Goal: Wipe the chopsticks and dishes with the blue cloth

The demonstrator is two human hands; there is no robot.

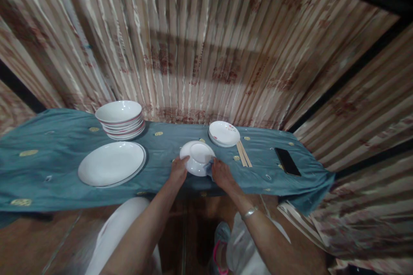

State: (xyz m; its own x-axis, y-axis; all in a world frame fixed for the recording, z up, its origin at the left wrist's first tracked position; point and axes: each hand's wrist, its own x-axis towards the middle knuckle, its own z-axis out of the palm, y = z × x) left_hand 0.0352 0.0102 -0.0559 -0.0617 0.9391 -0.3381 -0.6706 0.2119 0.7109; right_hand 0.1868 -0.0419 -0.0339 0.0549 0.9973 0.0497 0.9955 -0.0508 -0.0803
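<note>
A small white plate is held over the table's front middle, its underside with the round foot ring facing me. My left hand grips its left edge, fingers closed on the rim. My right hand is closed at the right edge, pressing a bluish-grey cloth against the plate. Just beyond it to the right sits a short stack of small plates with a red floral pattern. Pale wooden chopsticks lie beside that stack.
Large oval plates lie stacked at the left front, with a stack of bowls and plates behind them. A black phone lies to the right. The teal tablecloth covers the table; a patterned curtain hangs behind.
</note>
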